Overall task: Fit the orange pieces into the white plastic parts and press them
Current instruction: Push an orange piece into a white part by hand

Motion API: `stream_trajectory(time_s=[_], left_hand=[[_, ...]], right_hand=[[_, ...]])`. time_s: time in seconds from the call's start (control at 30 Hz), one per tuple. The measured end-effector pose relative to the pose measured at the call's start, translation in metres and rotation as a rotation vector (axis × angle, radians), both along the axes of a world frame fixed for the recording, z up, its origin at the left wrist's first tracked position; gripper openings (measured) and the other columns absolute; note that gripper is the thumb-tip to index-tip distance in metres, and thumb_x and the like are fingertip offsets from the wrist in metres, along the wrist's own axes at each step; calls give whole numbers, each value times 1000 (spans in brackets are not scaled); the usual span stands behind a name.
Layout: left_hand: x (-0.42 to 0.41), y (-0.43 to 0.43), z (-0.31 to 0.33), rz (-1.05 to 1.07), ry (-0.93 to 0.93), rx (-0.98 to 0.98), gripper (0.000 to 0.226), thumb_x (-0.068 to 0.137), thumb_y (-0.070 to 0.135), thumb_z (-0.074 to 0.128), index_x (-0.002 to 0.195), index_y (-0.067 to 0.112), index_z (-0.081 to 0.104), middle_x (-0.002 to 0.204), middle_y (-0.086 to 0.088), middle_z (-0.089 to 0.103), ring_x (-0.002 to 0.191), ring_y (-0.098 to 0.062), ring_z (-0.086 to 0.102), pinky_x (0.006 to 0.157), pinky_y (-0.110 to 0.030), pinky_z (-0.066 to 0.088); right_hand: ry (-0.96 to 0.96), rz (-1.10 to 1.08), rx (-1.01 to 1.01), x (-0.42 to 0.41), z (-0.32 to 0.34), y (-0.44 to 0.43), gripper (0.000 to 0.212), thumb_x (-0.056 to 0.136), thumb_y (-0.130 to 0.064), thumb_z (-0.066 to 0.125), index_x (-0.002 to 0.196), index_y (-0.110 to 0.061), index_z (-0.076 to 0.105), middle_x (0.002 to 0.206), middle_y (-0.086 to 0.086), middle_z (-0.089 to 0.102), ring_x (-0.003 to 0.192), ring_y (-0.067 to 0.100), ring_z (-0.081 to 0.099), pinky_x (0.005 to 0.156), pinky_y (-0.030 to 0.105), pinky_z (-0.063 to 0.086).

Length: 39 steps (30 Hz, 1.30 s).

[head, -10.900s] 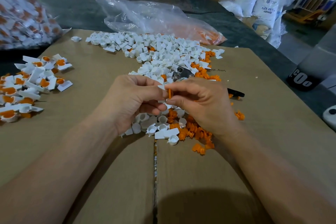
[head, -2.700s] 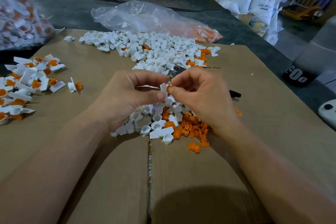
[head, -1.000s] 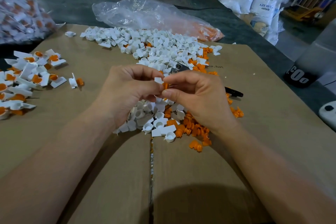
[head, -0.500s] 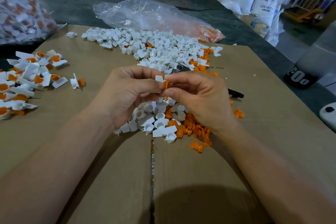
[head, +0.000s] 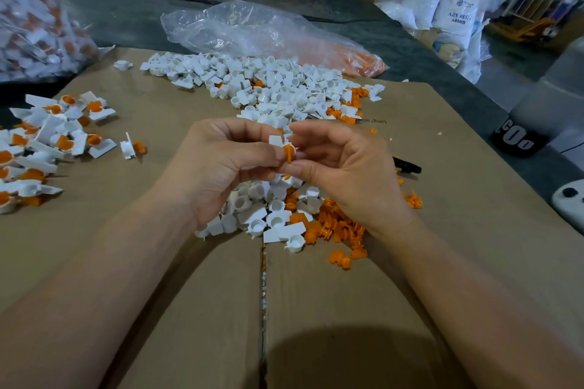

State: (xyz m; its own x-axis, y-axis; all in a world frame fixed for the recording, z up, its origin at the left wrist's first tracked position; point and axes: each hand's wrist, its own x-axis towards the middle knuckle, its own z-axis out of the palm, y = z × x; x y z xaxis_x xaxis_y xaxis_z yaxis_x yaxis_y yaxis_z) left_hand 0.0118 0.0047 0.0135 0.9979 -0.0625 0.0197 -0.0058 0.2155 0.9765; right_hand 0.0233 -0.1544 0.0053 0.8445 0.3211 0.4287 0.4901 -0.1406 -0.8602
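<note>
Cardboard (head: pixel 319 300); right hand (head: pixel 350 174) round orange piece (head: pixel 288 153)

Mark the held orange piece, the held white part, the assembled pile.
orange piece (head: pixel 288 153): head view, exposed middle between fingertips.
white part (head: pixel 275 139): head view, flat tab above the thumb.
assembled pile (head: pixel 47 131): head view, a white tab mid-pile.

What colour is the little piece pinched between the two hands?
Orange. The small piece shows best in the head view, against a white part.
</note>
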Motion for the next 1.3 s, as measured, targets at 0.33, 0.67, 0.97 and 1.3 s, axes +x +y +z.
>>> stream_trajectory(time_s=[0.33,0.67,0.97,1.3], left_hand=[[0,3,1,-10,62,72,26,33,20,77,57,12,72,61,-8,68,51,-15,65,43,-16,47],[0,3,3,-24,143,65,24,41,11,72,63,4,67,58,-11,66,49,-15,65,41,-15,47],[1,3,5,-36,196,52,25,49,6,70,71,-2,64,57,-10,64,45,-12,62,39,-14,47],[-2,1,7,-34,172,68,28,43,9,71,67,-1,63,58,-12,65,47,-14,63,40,-15,47]], right_hand=[[7,11,-55,1,2,0,30,76,1,68,91,-25,64,89,-4,68,84,10,68,77,22,54],[-74,-1,-91,3,-3,0,32,77,1,67,100,-22,63,88,-6,67,85,8,67,78,22,54],[-36,2,-122,4,-3,-1,31,78,5,66,100,-17,65,91,-3,68,87,8,68,81,24,54],[-79,17,-131,4,-2,-3,26,78,1,68,97,-15,66,88,0,69,83,9,69,78,25,55]])
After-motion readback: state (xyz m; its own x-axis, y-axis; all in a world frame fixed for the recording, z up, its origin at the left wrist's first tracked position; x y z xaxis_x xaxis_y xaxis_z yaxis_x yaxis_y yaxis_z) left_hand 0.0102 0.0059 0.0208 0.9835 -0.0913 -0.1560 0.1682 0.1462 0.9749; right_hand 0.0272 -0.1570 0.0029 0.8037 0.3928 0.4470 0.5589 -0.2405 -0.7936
